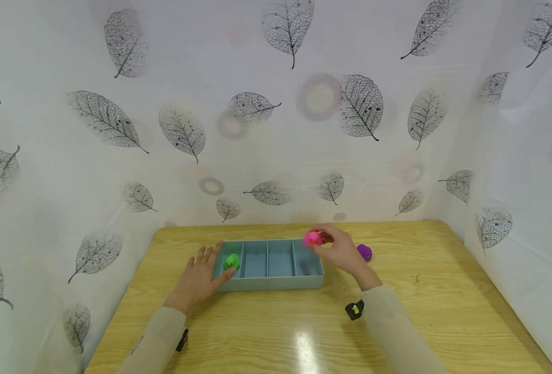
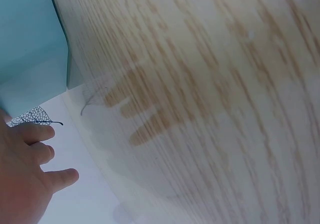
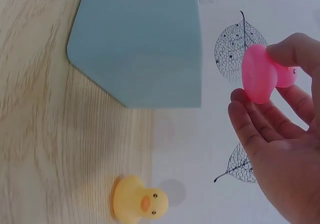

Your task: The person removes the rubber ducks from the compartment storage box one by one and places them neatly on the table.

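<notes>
A pale blue tray [image 1: 271, 283] split into compartments lies lengthwise on the table, with a green toy duck [image 1: 231, 262] in its leftmost compartment. My left hand [image 1: 200, 278] rests at the tray's left end, fingers spread and thumb at the front wall. Between thumb and fingers, my right hand [image 1: 343, 253] pinches a pink toy duck [image 3: 260, 73] above the back of the rightmost compartment. To the right of that hand sits a purple toy duck [image 1: 364, 253]. The right wrist view also shows a yellow toy duck [image 3: 135, 201] standing on the table beyond the tray's end; the head view does not show it.
The wooden table [image 1: 266, 332] ends at the back against a white sheet [image 1: 276, 145] printed with leaves, which also hangs along both sides. Black wrist devices are worn on both arms, the right one [image 1: 354, 310] close over the table.
</notes>
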Demonstrator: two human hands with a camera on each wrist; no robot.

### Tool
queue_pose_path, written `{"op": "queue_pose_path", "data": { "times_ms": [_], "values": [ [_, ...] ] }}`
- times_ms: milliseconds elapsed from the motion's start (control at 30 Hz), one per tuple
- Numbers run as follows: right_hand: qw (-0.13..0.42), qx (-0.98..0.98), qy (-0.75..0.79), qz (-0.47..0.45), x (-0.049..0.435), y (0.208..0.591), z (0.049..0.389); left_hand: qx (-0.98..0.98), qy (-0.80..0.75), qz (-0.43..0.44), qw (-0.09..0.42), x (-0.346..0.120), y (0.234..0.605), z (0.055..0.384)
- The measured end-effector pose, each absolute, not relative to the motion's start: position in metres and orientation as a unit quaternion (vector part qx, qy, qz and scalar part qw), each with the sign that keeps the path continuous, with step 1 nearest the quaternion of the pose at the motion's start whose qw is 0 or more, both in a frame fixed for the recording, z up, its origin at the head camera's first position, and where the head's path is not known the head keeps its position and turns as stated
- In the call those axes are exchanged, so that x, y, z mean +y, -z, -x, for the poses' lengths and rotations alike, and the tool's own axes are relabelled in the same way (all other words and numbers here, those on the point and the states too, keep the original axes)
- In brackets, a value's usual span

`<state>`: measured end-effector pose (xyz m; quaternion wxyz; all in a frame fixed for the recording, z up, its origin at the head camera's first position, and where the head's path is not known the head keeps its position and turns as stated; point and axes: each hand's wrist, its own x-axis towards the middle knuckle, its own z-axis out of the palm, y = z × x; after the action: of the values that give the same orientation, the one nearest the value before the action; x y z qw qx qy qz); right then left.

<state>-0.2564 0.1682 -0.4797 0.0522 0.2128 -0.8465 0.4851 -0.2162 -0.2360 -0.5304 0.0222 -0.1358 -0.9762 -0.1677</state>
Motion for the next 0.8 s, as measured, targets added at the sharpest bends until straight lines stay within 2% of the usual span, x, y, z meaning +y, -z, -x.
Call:
{"op": "queue_pose_path", "data": {
  "times_ms": [467,800],
  "values": [
    [0.086,-0.860,-0.473,-0.174,0.205,0.483,0.255,-0.976,0.170,0.137,0.020,-0.236,0.530,0.215],
    [0.068,-0.878,-0.452,-0.142,0.235,0.481,0.253,-0.976,0.169,0.138,0.021,-0.237,0.530,0.215]
  ]
}}
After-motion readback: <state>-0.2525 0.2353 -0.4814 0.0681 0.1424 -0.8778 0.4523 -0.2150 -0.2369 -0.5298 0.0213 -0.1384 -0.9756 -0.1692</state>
